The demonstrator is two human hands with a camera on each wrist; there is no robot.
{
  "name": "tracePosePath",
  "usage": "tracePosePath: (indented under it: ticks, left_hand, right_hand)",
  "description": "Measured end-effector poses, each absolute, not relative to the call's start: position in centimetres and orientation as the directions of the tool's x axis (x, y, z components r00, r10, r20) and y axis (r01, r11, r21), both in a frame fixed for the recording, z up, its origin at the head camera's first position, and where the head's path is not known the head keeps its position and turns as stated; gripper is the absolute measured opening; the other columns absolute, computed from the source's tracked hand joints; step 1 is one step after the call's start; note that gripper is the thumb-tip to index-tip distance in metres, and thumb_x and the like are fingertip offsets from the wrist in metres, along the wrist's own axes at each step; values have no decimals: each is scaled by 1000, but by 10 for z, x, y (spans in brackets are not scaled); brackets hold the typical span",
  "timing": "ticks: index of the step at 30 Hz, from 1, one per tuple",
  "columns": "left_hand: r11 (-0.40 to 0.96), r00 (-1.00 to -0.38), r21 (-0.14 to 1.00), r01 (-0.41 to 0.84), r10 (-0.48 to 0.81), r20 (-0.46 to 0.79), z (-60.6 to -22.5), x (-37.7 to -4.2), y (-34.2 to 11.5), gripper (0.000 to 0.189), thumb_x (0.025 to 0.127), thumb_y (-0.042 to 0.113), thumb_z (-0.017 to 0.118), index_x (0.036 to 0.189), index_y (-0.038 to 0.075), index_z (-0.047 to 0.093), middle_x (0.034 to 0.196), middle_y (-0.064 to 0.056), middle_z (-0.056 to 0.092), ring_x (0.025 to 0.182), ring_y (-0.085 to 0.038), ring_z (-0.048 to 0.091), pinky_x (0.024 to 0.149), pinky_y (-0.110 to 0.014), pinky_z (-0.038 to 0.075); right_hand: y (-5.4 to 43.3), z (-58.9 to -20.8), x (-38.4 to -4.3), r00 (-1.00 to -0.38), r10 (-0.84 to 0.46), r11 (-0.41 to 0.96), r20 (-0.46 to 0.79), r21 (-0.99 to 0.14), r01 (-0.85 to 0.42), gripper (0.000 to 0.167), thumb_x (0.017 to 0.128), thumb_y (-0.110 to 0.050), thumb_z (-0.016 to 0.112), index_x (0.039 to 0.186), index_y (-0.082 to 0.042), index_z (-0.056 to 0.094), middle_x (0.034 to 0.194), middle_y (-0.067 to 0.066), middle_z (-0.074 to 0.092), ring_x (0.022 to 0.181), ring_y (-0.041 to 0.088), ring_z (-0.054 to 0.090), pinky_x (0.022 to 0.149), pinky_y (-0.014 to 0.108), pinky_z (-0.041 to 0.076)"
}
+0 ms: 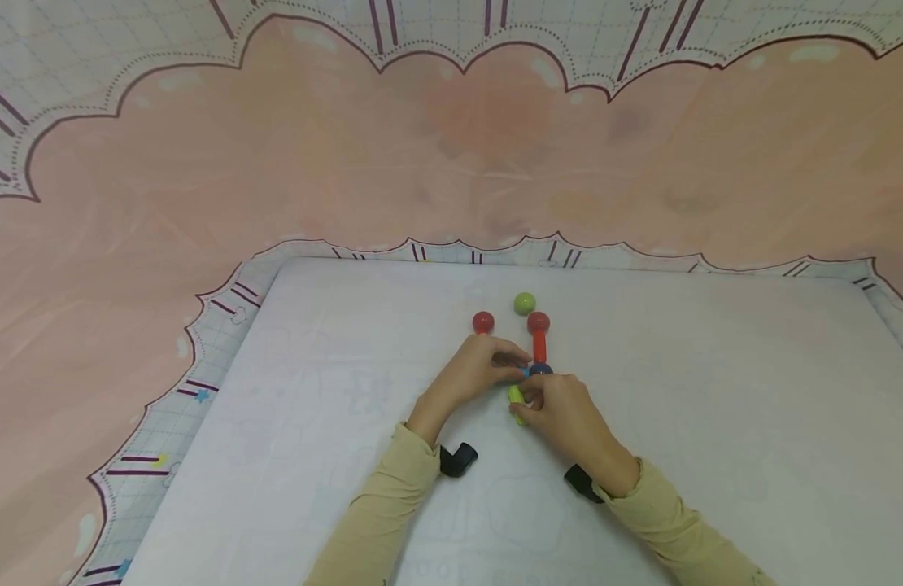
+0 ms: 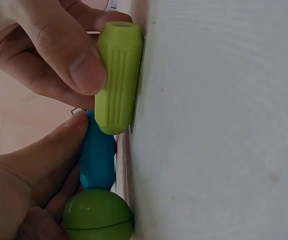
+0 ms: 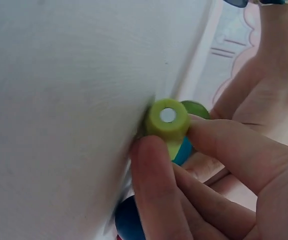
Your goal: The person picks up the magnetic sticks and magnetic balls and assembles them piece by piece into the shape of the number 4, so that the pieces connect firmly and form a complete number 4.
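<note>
Lime rod near blue rod

Dim, soft light overall; in the right wrist view, the nearest fingers seem slightly blurred.

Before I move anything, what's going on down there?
A person is handling toy sticks and balls on a white table. The right hand pinches a yellow-green stick; the left hand holds a blue stick with a green ball at one end. Whether the two sticks touch is hard to tell. Farther from the person, a red stick stretches between a red ball and a dark blue ball.
</note>
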State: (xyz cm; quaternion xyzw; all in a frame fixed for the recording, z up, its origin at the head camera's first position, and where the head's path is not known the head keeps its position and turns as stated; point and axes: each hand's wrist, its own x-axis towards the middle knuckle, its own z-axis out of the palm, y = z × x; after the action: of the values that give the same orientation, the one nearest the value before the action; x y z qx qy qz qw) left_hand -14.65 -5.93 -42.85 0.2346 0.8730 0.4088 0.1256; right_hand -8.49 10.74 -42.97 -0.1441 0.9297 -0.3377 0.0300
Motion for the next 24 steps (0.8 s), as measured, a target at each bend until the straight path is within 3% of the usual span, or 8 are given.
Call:
tracePosePath:
  ticks: [11, 24]
  left_hand:
    - [557, -862, 780, 285, 504, -45, -426, -146, -59, 24, 87, 10, 76, 111, 9, 76, 107, -2, 75, 103, -13, 68, 92, -24, 53]
    - [564, -864, 776, 281, 501, -51, -426, -145, -58, 24, 86, 11, 77, 110, 9, 76, 107, -2, 75, 103, -14, 68, 92, -25, 53]
  right_hand:
    - [117, -422, -86, -945, -326, 698, -25, -680, -223, 12, 80, -8, 80, 85, 1, 74, 74, 2, 71, 67, 8, 66, 62, 25, 56]
    - [131, -420, -90, -935, -327, 666, -136, -735, -126, 17, 81, -9, 78, 92, 3, 74, 77, 2, 73, 71, 9, 67, 67, 26, 56]
